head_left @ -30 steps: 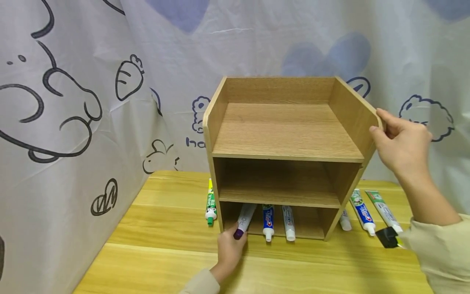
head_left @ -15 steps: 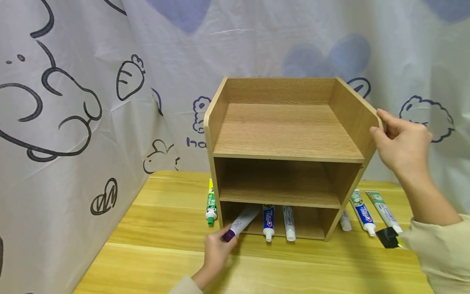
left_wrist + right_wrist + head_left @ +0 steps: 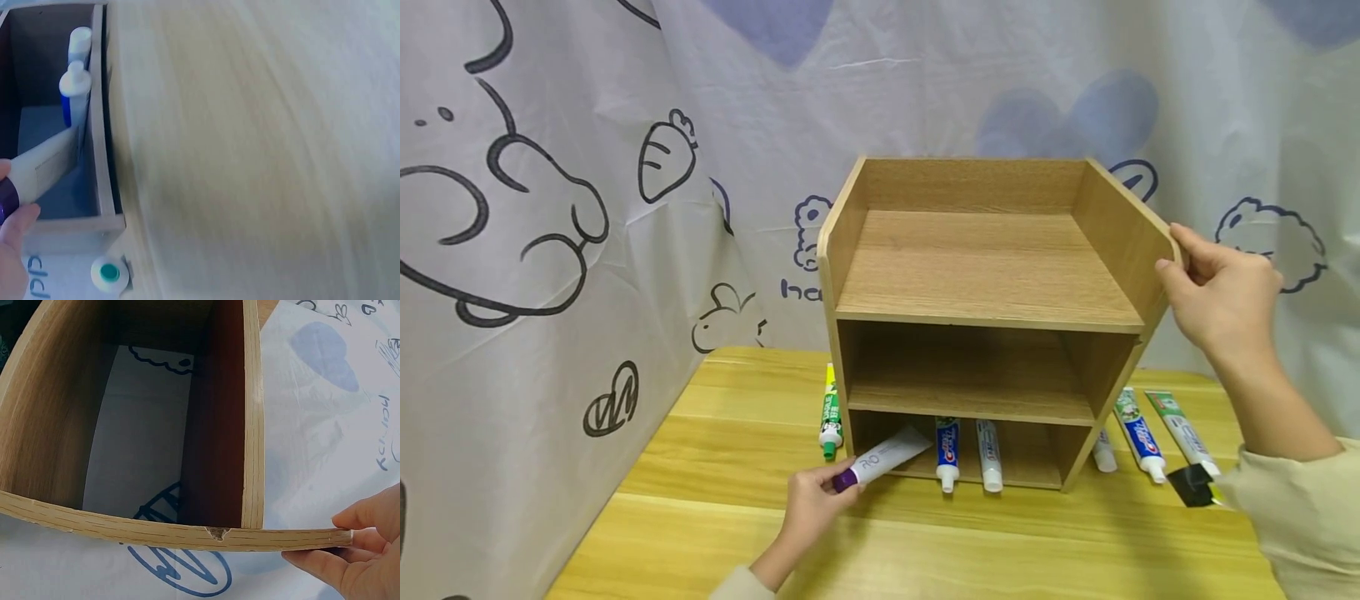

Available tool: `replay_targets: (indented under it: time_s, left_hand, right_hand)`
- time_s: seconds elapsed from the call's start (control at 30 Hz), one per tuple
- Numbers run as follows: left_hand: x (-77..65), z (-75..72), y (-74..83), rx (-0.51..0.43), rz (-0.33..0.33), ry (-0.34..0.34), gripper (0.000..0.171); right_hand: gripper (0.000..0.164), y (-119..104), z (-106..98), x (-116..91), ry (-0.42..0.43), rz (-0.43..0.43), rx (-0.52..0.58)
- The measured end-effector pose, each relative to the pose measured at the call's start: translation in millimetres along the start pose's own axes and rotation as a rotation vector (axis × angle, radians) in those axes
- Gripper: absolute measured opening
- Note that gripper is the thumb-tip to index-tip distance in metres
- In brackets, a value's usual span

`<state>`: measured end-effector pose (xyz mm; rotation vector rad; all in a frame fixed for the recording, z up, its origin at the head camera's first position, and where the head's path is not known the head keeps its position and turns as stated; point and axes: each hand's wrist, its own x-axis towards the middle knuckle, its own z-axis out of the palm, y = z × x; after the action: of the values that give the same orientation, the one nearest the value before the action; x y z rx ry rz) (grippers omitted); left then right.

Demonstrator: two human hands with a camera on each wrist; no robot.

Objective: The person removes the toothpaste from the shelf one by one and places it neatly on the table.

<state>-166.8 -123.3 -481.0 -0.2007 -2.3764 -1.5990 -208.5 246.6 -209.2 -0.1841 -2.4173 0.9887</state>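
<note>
My left hand (image 3: 814,502) pinches the purple cap end of a white toothpaste tube (image 3: 887,454) in front of the shelf's lower left corner. The tube lies slantwise, its flat end still inside the bottom compartment; the left wrist view shows the tube (image 3: 47,165) crossing the shelf's edge. In that compartment are a blue toothpaste tube (image 3: 947,450) and a white toothpaste tube (image 3: 989,454), caps pointing outward. My right hand (image 3: 1228,292) grips the upper right side panel of the wooden shelf (image 3: 985,317), with thumb and fingers on either face of the panel (image 3: 300,538).
A green and yellow toothpaste tube (image 3: 831,417) lies left of the shelf. To its right lie a blue and green tube (image 3: 1140,437), a green and white tube (image 3: 1182,429) and a partly hidden white tube (image 3: 1103,452). Behind the wooden table (image 3: 715,442) hangs a patterned cloth (image 3: 737,125).
My left hand has moved left and slightly toward me, drawing the purple-capped tube partly out of the bottom compartment and turning it more sideways. My right hand has stayed on the shelf panel.
</note>
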Motion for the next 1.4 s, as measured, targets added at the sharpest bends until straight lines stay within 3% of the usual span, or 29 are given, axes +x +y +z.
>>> replay_targets:
  time_s: [0.2,0.4,0.63,1.4]
  left_hand:
    - [3.1,-16.4,0.8,-0.07,-0.051,-0.022,0.035]
    - [10.0,-30.2,3.5,-0.128,-0.123,-0.091,0.034]
    - [14.6,-51.3,4.6,-0.154,-0.11,-0.214,0.037]
    - [21.9,-121.4,5.9,-0.161,-0.178,-0.419,0.047]
  right_hand:
    - [0.044,-0.3,0.8,0.1,0.004,-0.01,0.0]
    - [0.044,0.2,0.4,0.7,0.007,-0.011,0.001]
    - [0.044,-0.5,-1.6,-3.4,0.015,-0.014,-0.014]
    - [0.044,-0.9,-2.9,-8.2,0.016,-0.023,0.001]
